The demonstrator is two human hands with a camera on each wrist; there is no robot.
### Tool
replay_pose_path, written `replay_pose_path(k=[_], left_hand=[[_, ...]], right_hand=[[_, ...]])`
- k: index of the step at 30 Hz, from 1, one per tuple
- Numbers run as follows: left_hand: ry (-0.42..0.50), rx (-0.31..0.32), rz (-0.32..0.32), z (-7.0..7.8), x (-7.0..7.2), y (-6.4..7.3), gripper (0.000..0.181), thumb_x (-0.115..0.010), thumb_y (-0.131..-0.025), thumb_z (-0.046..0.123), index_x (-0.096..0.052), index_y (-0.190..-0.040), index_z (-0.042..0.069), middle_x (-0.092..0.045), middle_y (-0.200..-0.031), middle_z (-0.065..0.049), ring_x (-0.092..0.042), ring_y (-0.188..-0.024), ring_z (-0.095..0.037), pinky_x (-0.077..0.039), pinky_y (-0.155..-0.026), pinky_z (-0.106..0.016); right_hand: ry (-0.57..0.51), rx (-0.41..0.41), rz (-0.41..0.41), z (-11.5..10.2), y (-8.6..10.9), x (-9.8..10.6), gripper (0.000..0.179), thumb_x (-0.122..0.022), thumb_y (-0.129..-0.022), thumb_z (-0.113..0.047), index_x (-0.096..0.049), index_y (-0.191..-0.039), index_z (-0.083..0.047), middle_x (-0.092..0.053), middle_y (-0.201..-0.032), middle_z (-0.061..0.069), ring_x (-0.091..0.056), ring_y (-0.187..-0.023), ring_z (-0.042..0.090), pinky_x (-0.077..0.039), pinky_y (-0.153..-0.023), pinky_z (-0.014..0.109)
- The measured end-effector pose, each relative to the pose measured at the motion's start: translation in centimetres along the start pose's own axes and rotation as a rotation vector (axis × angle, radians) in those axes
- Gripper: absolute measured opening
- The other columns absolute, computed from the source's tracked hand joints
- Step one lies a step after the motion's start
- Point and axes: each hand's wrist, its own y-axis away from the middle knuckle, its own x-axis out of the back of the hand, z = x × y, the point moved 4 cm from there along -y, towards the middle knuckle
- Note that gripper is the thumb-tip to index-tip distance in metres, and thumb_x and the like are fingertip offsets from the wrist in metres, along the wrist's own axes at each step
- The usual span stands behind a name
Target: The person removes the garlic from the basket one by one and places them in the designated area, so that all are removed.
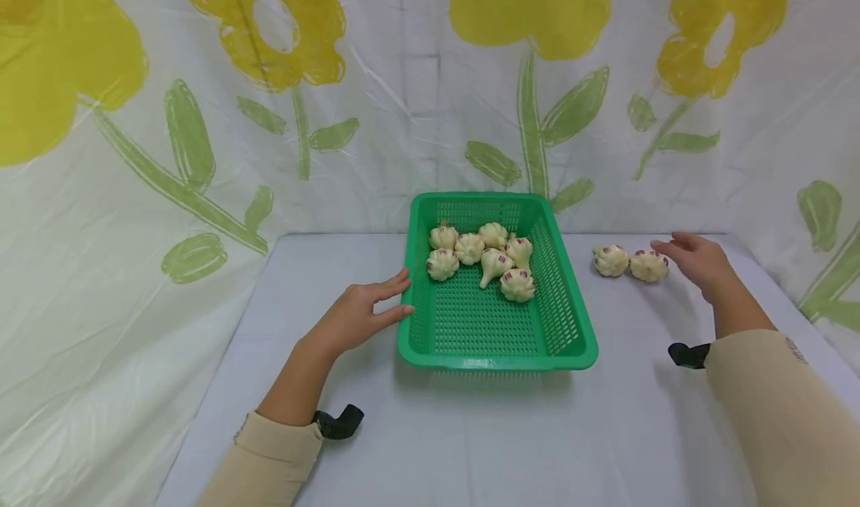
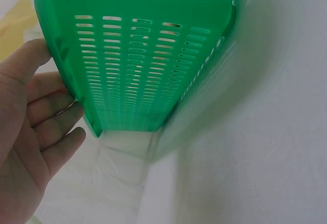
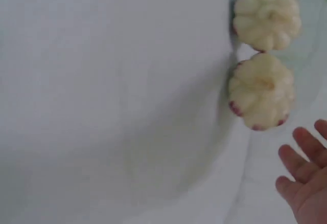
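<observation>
A green plastic basket (image 1: 484,363) stands mid-table with several garlic bulbs (image 1: 469,248) gathered toward its far end. My left hand (image 1: 356,314) touches the basket's left rim with fingers extended; in the left wrist view its fingertips rest along the rim (image 2: 61,65). Two more garlic bulbs lie side by side on the table to the right of the basket, a left one (image 1: 611,260) and a right one (image 1: 649,266). Just beside the right bulb is my right hand (image 1: 702,262), its fingers loosely extended. In the right wrist view a gap shows between the fingers (image 3: 301,162) and the nearer bulb (image 3: 261,92).
A white cloth covers the table (image 1: 416,447). Behind it hangs a pale curtain (image 1: 416,119) printed with yellow flowers and green leaves, close to the table's far edge. Dark wrist-worn devices (image 1: 339,422) sit at both sleeve cuffs.
</observation>
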Motion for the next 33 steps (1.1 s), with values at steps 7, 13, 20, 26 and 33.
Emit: replay_pose_path(k=[7, 13, 20, 26, 33], left_hand=[[0.005, 0.015, -0.002, 0.0, 0.0, 0.2, 0.058, -0.063, -0.095, 0.042, -0.051, -0.144, 0.012, -0.040, -0.153, 0.004, -0.045, -0.138, -0.021, -0.045, -0.107, -0.043], [-0.002, 0.010, -0.006, -0.1, 0.0, 0.2, 0.058, -0.062, -0.095, 0.042, -0.051, -0.144, 0.012, -0.040, -0.153, 0.003, -0.045, -0.138, -0.021, -0.045, -0.107, -0.044], [0.004, -0.004, -0.003, 0.1, 0.1, 0.2, 0.057, -0.063, -0.095, 0.041, -0.052, -0.143, 0.013, -0.041, -0.153, 0.003, -0.046, -0.137, -0.021, -0.046, -0.106, -0.043], [-0.002, -0.008, 0.003, -0.1, 0.0, 0.2, 0.058, -0.062, -0.095, 0.043, -0.052, -0.143, 0.013, -0.041, -0.153, 0.003, -0.047, -0.136, -0.021, -0.046, -0.106, -0.043], [-0.014, -0.013, -0.003, -0.2, 0.0, 0.1, 0.059, -0.061, -0.095, 0.045, -0.051, -0.144, 0.014, -0.041, -0.153, 0.004, -0.047, -0.136, -0.021, -0.046, -0.106, -0.043]], right_hand=[[0.438, 0.174, -0.042, -5.4, 0.7, 1.7, 0.093, -0.046, -0.095, -0.063, -0.028, -0.147, 0.012, -0.030, -0.144, 0.041, -0.030, -0.128, 0.061, -0.033, -0.100, 0.073], [0.491, 0.275, -0.103, -11.0, 2.3, 0.3, 0.081, -0.054, -0.095, -0.057, -0.040, -0.143, 0.007, -0.046, -0.138, 0.036, -0.044, -0.123, 0.054, -0.042, -0.093, 0.070], [0.577, 0.419, -0.244, -17.0, 3.9, -3.1, 0.076, -0.061, -0.092, -0.055, -0.049, -0.141, 0.002, -0.055, -0.134, 0.030, -0.049, -0.124, 0.049, -0.044, -0.095, 0.065], [0.617, 0.499, -0.329, -21.5, 5.0, -6.0, 0.073, -0.064, -0.091, -0.051, -0.049, -0.143, -0.001, -0.056, -0.137, 0.025, -0.049, -0.128, 0.046, -0.045, -0.097, 0.061], [0.570, 0.563, -0.391, -24.9, 5.6, -9.4, 0.074, -0.063, -0.092, -0.051, -0.046, -0.145, -0.004, -0.054, -0.141, 0.021, -0.049, -0.130, 0.041, -0.046, -0.100, 0.056]])
